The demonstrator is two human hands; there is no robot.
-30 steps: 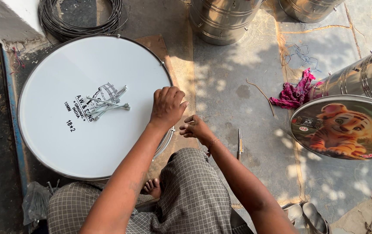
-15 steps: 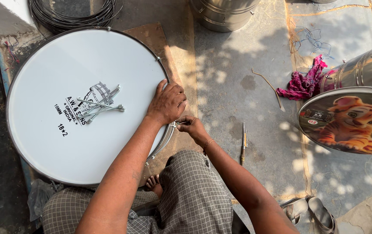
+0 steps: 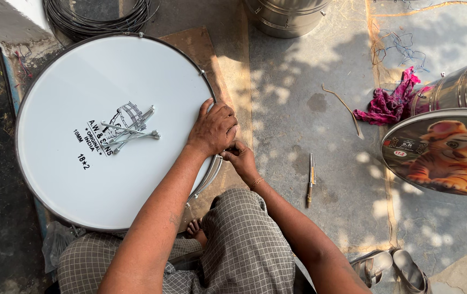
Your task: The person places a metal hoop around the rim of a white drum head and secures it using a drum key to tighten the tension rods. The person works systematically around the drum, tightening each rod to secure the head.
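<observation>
slippage looks likely: left hand (image 3: 213, 128) lies flat on the big white round drum (image 3: 111, 130), right hand (image 3: 240, 157) pinches its rim fitting (image 3: 220, 159).

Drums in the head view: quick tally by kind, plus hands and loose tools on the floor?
White-headed drum under the left hand: 1
Tiger-print drum lying on its side: 1
Bare steel drum shell at the top edge: 1
Hands, counting the right hand: 2
Hand tool on the floor: 1
Total: 6
</observation>
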